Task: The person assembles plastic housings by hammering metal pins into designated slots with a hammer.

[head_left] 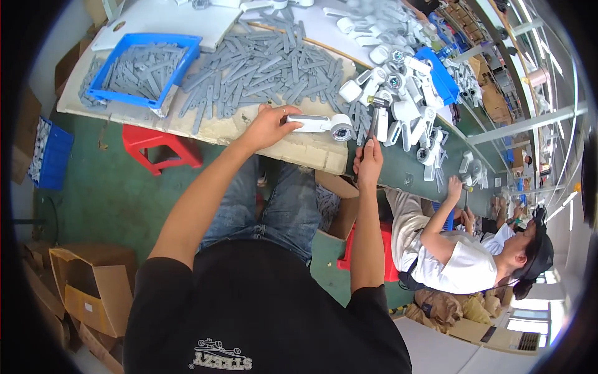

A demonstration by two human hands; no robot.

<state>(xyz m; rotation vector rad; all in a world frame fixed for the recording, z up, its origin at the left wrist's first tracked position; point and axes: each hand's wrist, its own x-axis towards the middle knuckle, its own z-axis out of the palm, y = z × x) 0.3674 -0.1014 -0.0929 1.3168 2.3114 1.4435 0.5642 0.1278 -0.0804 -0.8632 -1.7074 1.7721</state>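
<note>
My left hand (pixel 269 128) pinches the end of a white handled part (pixel 321 123) with a grey strip along its handle and a round, dark-centred head. That part lies level over the near edge of the worktable's pale board (pixel 324 153). Closed around the dark handle of a small hammer (pixel 375 115), my right hand (pixel 369 161) keeps the head up, just right of the part's round end. Hammer and part look apart. Loose grey strips (pixel 261 71) are heaped beyond my left hand. Past the hammer is a pile of similar white parts (pixel 408 87).
A blue tray (pixel 128 40) full of grey strips stands at the left; another blue bin (pixel 436 75) is among the white parts. Below are a red stool (pixel 163 148) and an open carton (pixel 342 209). At the right a co-worker (pixel 458 262) sits working at the same table.
</note>
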